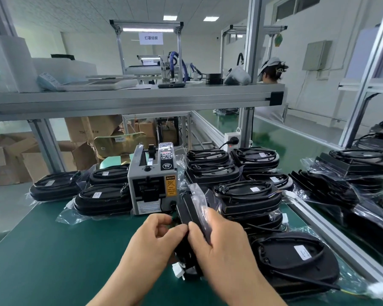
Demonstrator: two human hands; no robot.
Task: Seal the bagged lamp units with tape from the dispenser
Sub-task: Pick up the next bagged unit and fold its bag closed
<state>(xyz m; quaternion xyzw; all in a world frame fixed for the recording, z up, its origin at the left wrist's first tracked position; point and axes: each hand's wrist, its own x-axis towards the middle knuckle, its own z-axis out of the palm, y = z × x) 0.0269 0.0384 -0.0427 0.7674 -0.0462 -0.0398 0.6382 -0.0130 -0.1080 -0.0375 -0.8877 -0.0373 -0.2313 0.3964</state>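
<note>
While it stands tilted on its long edge near the middle of the counter, the black oval lamp unit in a clear plastic bag (191, 208) is held by both hands. The left hand (157, 237) has its fingers curled and pinches the bag's near end between thumb and forefinger. The right hand (219, 244) grips the unit's upper edge from the right, its thumb almost touching the left thumb. A white plug on thin wires (178, 270) hangs below the unit, just above the green counter mat (53, 250).

Just behind the held unit, toward the far edge, stands the grey box-shaped tape dispenser with a yellow caution label (153, 184). Left of it lie three more black bagged lamp units (102, 195), close together. Right of it, stacks of bagged units (245, 191) run along the right edge, and one larger bagged unit (296, 259) lies at the near right corner.
</note>
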